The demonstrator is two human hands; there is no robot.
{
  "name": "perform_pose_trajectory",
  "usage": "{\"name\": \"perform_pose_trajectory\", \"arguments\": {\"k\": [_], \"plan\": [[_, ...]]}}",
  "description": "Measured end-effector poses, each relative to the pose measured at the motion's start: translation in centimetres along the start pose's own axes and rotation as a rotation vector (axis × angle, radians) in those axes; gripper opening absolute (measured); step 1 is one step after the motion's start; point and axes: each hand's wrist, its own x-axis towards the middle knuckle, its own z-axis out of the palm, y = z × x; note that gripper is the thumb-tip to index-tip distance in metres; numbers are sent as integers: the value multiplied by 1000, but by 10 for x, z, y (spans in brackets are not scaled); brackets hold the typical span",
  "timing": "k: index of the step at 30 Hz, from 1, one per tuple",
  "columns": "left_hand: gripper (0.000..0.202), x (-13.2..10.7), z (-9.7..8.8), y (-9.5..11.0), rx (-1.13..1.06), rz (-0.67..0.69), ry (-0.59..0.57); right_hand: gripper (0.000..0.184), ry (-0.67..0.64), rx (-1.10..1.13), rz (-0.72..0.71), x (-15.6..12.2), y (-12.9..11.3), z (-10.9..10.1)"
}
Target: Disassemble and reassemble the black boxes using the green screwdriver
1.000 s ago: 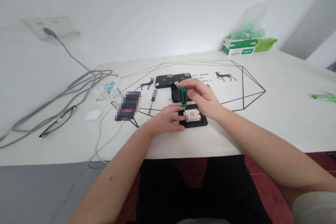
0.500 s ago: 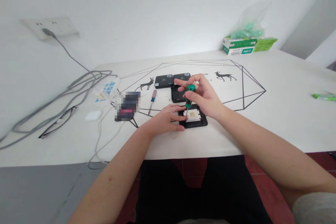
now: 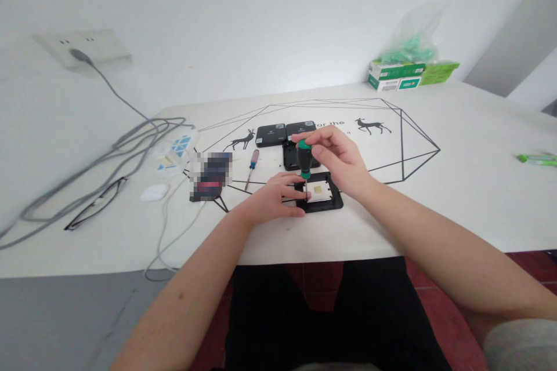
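Note:
A black plastic case lies open on the table in front of me, with a white plate bearing a gold square inside. Around the case's left side, my left hand holds it with spread fingers, one fingertip reaching onto the plate's left edge. My right hand grips a green-and-black screwdriver by the top of its handle. The screwdriver stands nearly upright, its tip down at the left edge of the plate. Whether the tip sits in a screw is too small to tell.
Two closed black boxes and an opened black shell sit behind the case. A second screwdriver lies left, near a pixelated phone. Cables, glasses and a power strip occupy the far left. Green boxes stand at the back right.
The screwdriver handle has shifted left and become more upright. My right hand's fingers have moved on the handle. My left hand and the case have stayed nearly in place.

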Motion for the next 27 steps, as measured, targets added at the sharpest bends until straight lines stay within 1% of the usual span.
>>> {"name": "perform_pose_trajectory", "arguments": {"k": [3,4,6,8,11,14,16,18,20,22,24,25,27], "plan": [[39,1,-1,2,-51,-3,11,40,-1,18,47,-2,3,3],[38,1,-1,3,-65,-8,11,43,1,18,49,-2,4,4],[36,1,-1,3,-86,-25,10,40,6,31,54,-3,4,4],[36,0,-1,4,-105,-43,15,30,5,43,62,-4,2,3],[44,0,-1,4,-130,-61,49,18,-4,-6,27,-4,-1,1],[51,0,0,4,-121,-72,73,21,35,-154,-79,-2,1,-3],[52,1,1,3,-108,-66,68,24,76,-249,-144,0,3,-5],[51,1,1,2,-103,-53,62,23,99,-289,-170,1,5,-6],[49,1,1,3,-103,-45,58,20,110,-257,-149,1,5,-5],[45,2,-1,6,-100,-36,55,17,103,-171,-87,0,5,-3],[36,2,-2,9,-92,-19,60,15,87,-87,-31,-1,4,0],[30,2,-3,10,-88,-11,65,19,77,-60,-15,-2,5,1],[20,1,-3,12,-77,0,77,35,59,-41,14,-3,6,3]]}}
